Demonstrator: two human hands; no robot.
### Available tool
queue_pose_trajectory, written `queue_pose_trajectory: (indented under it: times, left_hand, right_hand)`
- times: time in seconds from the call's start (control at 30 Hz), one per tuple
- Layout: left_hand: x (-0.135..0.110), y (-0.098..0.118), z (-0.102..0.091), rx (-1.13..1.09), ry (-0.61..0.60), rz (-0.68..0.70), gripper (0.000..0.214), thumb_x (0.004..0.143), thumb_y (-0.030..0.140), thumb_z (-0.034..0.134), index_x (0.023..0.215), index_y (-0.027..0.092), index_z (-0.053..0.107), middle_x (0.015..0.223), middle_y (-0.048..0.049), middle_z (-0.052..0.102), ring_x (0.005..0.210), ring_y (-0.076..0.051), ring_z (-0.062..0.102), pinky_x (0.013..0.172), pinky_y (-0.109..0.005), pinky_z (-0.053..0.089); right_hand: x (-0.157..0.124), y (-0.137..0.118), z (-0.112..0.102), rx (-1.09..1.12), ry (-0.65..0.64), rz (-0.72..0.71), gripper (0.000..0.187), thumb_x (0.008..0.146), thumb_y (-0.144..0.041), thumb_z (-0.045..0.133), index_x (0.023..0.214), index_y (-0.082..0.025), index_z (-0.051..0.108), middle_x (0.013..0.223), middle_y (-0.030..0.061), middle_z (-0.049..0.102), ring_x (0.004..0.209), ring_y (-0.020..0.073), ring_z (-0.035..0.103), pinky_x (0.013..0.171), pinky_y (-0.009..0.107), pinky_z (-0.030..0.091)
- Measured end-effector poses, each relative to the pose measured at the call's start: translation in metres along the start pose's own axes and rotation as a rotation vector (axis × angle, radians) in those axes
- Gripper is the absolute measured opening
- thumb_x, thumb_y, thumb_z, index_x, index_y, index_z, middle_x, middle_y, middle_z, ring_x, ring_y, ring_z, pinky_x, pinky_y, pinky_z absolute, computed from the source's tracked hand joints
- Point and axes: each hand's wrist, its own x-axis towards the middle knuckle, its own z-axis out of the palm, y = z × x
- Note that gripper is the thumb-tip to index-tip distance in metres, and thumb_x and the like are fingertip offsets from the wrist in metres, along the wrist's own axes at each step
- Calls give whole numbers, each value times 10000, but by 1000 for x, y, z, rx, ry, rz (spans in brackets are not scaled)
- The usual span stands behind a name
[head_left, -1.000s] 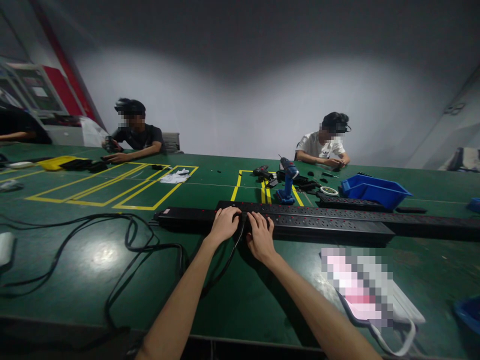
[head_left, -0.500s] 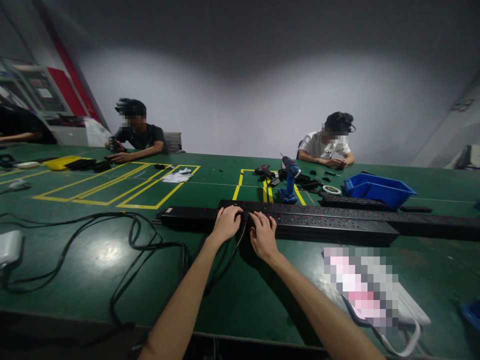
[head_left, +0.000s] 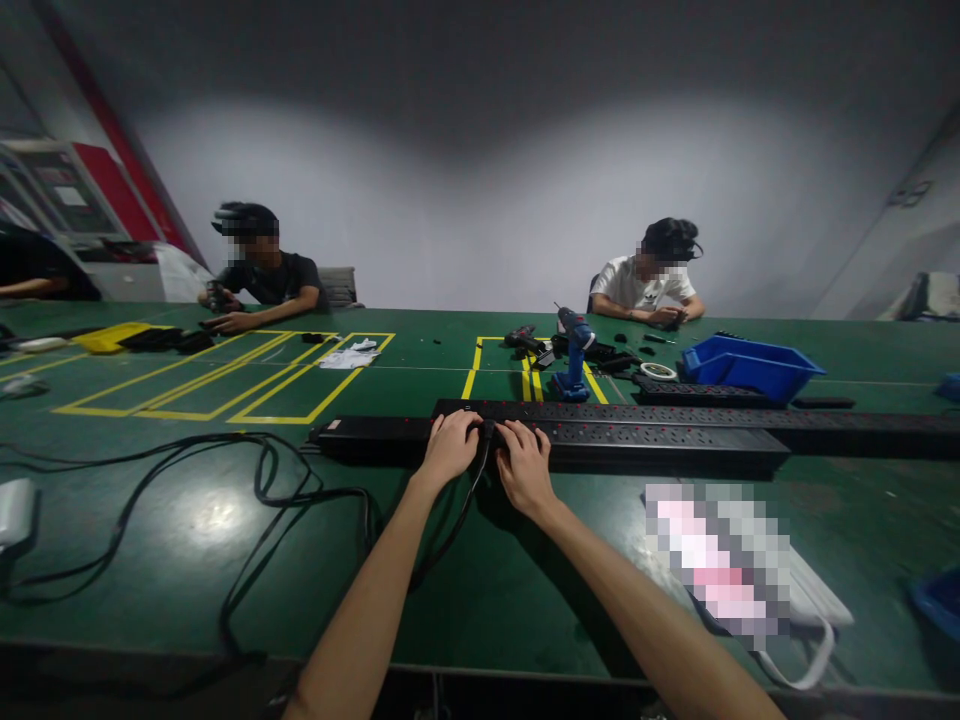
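Green table (head_left: 420, 390), arms (head_left: 375, 585) stretched forward, left hand (head_left: 451, 447) and right hand (head_left: 524, 464) curled on power strip (head_left: 660, 442), grip unclear

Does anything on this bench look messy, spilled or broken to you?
Nothing looks spilled or plainly broken. The black cabling, left of the left hand, looks untidy: it lies in loose, crossing loops on the green table. Small black parts also sit scattered near the upright blue drill.
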Motion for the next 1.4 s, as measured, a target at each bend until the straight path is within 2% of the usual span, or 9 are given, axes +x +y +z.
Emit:
queue_pose_trajectory:
  times: [0.23, 0.47, 0.57, 0.67, 0.83, 1.0, 1.13, 1.2, 1.4]
  left_hand:
    - [0, -1, 2, 6, 8, -2, 278, 912, 210, 461, 1124, 277, 627, 1307, -17, 637, 1315, -225, 489, 1179, -504, 249]
    - [1, 4, -4, 36, -18, 6, 301, 915, 184, 424, 1114, 256, 638, 1300, -34, 642, 1277, -213, 518, 1162, -475, 289]
    - [2, 6, -4, 59, -18, -4, 350, 919, 147, 379, 1124, 251, 643, 1313, -35, 637, 1266, -206, 526, 1160, -465, 292]
    - [2, 8, -4, 77, -15, -6, 385, 918, 131, 358, 1147, 251, 644, 1323, -37, 636, 1282, -208, 514, 1158, -456, 295]
    - [4, 11, -4, 103, -31, -22, 388, 906, 137, 379, 1165, 249, 646, 1344, -47, 625, 1310, -226, 492, 1159, -498, 286]
    - [6, 10, -4, 124, -56, -34, 405, 910, 139, 373, 1198, 246, 637, 1374, -52, 607, 1323, -229, 483, 1163, -515, 278]
    - [6, 10, -5, 140, -76, -23, 402, 905, 146, 401, 1220, 251, 627, 1389, -52, 594, 1336, -234, 469, 1158, -506, 289]
    - [6, 11, -6, 144, -80, -28, 398, 907, 152, 403, 1222, 253, 624, 1390, -56, 592, 1337, -240, 469, 1155, -515, 290]
    - [7, 8, -5, 125, -93, -23, 386, 910, 163, 412, 1226, 252, 614, 1379, -62, 597, 1329, -242, 475, 1156, -517, 286]
  right_hand:
    - [0, 2, 1, 71, 40, -2, 399, 976, -243, 425, 1357, -221, 542, 1415, 95, 543, 1372, 232, 398, 1158, 459, 133]
    - [3, -3, -6, 180, 74, 39, 309, 989, -251, 405, 1194, -231, 636, 1293, 76, 628, 1274, 217, 490, 1134, 447, 176]
    - [5, -7, -13, 246, 97, 44, 290, 985, -256, 408, 1130, -219, 656, 1232, 79, 651, 1204, 213, 533, 1087, 407, 261]
    - [8, -13, -18, 331, 92, 70, 278, 978, -280, 418, 1092, -207, 661, 1152, 84, 673, 1094, 211, 583, 958, 335, 372]
    - [12, -18, -15, 493, -24, 318, 366, 987, -425, 399, 877, -207, 672, 787, 32, 693, 726, 167, 617, 667, 256, 383]
    - [22, -23, 0, 776, -165, 545, 486, 928, -542, 460, 643, -181, 617, 537, 8, 603, 519, 128, 539, 544, 234, 349]
    - [32, -33, 11, 1089, -117, 794, 486, 839, -583, 573, 558, -192, 505, 419, -29, 457, 367, 90, 374, 399, 224, 266]
    - [35, -37, 13, 1199, -88, 875, 463, 795, -563, 640, 561, -200, 475, 406, -51, 410, 354, 78, 346, 374, 212, 245]
    - [35, -41, 15, 1327, -56, 908, 388, 762, -499, 689, 614, -191, 503, 428, -78, 379, 362, 63, 328, 368, 199, 228]
